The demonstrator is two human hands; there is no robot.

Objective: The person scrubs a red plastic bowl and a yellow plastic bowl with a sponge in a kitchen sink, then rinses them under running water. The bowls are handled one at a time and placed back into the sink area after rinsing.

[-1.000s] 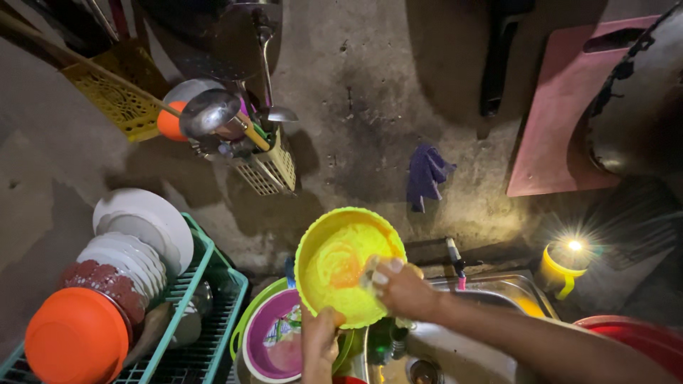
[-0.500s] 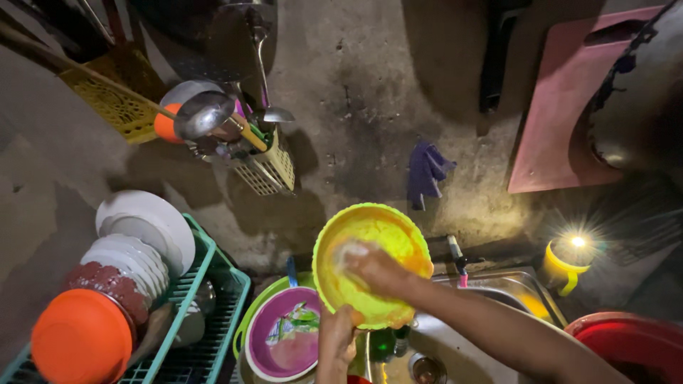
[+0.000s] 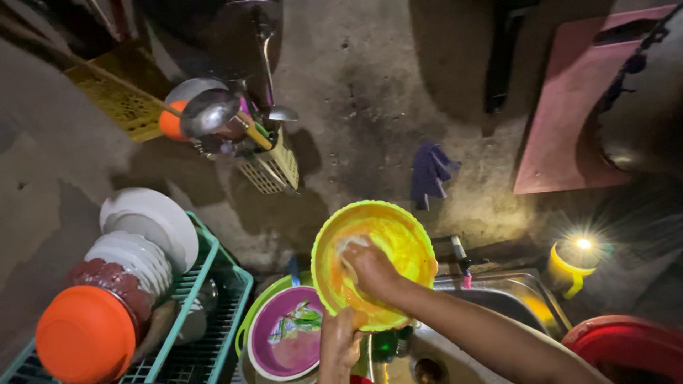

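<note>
A yellow bowl [image 3: 398,242] is tilted up over the sink, its inside facing me. My left hand [image 3: 340,346] grips its lower rim from below. My right hand [image 3: 370,270] presses a pale sponge [image 3: 347,247] against the bowl's inner left side. Under the bowl sits a purple bowl [image 3: 284,341] with scraps in it, nested in a green one [image 3: 257,313].
A green dish rack [image 3: 213,299] at the left holds white plates [image 3: 146,227] and an orange bowl [image 3: 84,333]. A wall basket [image 3: 274,167] carries ladles. A steel sink [image 3: 512,295], a lit yellow lamp [image 3: 573,263], a red basin [image 3: 626,345] and a blue cloth [image 3: 430,171] are at the right.
My right hand with the sponge has slid from the bowl's right side across to its left inner side. The bowl has shifted slightly right and stays held by my left hand.
</note>
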